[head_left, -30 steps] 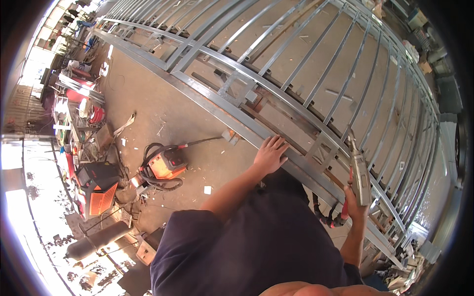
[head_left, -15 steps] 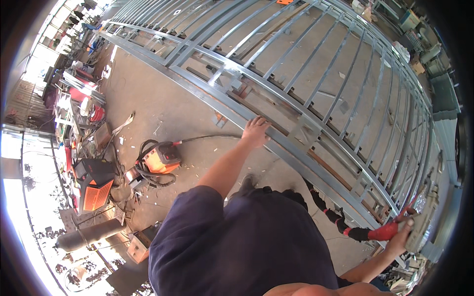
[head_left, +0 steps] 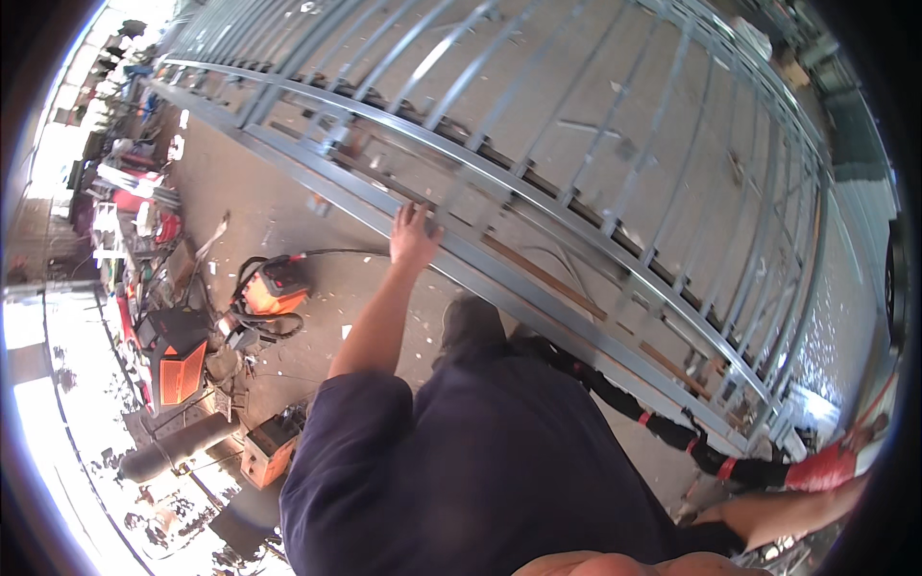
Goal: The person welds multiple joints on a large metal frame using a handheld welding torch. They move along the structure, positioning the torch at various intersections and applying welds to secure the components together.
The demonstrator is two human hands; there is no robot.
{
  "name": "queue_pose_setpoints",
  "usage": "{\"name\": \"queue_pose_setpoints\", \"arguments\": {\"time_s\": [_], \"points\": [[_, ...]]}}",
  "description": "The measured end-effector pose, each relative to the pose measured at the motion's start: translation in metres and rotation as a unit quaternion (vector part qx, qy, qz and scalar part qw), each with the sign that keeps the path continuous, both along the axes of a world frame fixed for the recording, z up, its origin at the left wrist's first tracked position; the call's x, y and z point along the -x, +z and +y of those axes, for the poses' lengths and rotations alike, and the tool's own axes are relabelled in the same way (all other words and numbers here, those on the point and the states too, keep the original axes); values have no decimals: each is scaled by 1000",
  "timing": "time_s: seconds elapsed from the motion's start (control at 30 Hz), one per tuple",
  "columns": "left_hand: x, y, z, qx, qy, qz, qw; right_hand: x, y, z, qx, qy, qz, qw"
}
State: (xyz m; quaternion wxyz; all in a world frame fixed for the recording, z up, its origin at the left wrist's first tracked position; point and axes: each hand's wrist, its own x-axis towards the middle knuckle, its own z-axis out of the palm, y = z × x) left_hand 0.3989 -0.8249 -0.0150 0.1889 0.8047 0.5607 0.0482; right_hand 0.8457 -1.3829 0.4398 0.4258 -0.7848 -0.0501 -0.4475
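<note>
My left hand point(head_left: 414, 237) rests on the near steel rail point(head_left: 336, 192) of a long metal frame, its fingers spread and stretched across the top. At the far right rim, my right hand point(head_left: 855, 444) is closed around the end of a red-wrapped tool point(head_left: 818, 470). Its working end is cut off by the dark edge of the picture. A black sleeved hose point(head_left: 663, 429) banded with red tape runs from the tool down to the left, past my legs. Beyond the rail lies a grille of galvanised bars point(head_left: 576, 211), raised above the floor.
On the floor to the left stand an orange and black machine point(head_left: 274, 288) with a coiled cable and a bigger orange and black unit point(head_left: 178, 350). A gas cylinder point(head_left: 178, 448) lies near an orange box point(head_left: 269, 449). Scrap and tools point(head_left: 144, 202) pile along the left wall.
My view has shifted along the frame toward the right. My right arm has reached farther out to the right with the red-wrapped tool. My left hand stays on the rail.
</note>
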Motion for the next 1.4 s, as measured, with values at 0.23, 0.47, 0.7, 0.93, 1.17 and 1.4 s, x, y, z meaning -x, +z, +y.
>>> {"name": "queue_pose_setpoints", "arguments": {"time_s": [0.23, 0.47, 0.7, 0.93, 1.17, 1.4], "points": [[-49, 25, 2, 21, 63, -76, 995, -147, -26, 77, 45, 260, 149, 953], [-153, 85, 68, 64, 50, -192, 978, -105, -112, 342, 133, 626, 498, 585], [-267, 91, 139, 127, -108, -185, 968, -83, -235, 468, 284, 556, 702, 344], [-363, 25, 94, 261, -276, 36, 924, -116, -316, 443, 273, 462, 794, 286], [-382, -3, 108, 309, -324, 85, 890, -128, -338, 443, 283, 434, 815, 260], [-394, -3, 124, 387, -344, 94, 851, -128, -344, 438, 267, 442, 811, 276]]}}
